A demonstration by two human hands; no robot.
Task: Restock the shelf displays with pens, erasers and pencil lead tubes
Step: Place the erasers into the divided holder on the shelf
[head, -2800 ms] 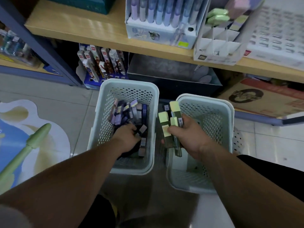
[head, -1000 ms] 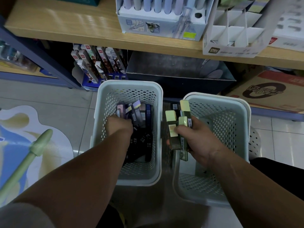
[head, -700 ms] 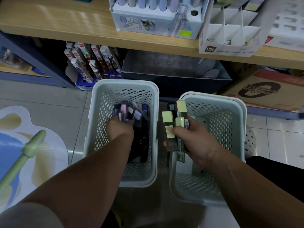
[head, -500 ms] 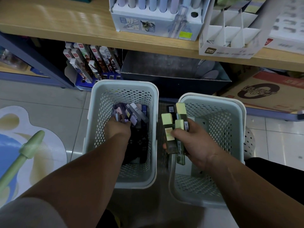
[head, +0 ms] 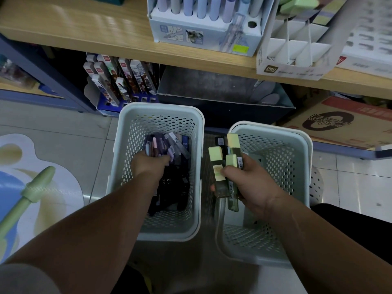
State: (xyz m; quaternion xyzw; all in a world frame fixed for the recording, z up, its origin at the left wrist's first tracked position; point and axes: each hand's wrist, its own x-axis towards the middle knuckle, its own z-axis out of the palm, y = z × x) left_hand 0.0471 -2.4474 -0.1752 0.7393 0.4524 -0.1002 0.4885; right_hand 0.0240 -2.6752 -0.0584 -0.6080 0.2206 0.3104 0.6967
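Two pale perforated baskets stand on the floor below the shelf. The left basket (head: 127, 166) holds a heap of pencil lead tubes (head: 176, 187), dark and purple. My left hand (head: 148, 164) is down inside it, gripping a bunch of purple-capped lead tubes (head: 167, 147). Over the near rim of the right basket (head: 297, 166), my right hand (head: 252, 183) grips a bundle of green-capped lead tubes (head: 222, 166). On the wooden shelf (head: 84, 28) above stand a pen display box (head: 203, 37) and a white divided display box (head: 297, 60) with green items at its top.
Under the shelf are a blue display of boxed pens (head: 121, 81), a dark open tray (head: 222, 96) and a brown carton (head: 339, 122). A green toy stick (head: 27, 194) lies on a floor mat (head: 25, 166) at the left. My dark-clad knee (head: 356, 225) is at the right.
My left hand has gathered the purple tubes into a bunch and lifted them slightly in the left basket. My right hand keeps its green bundle in about the same place.
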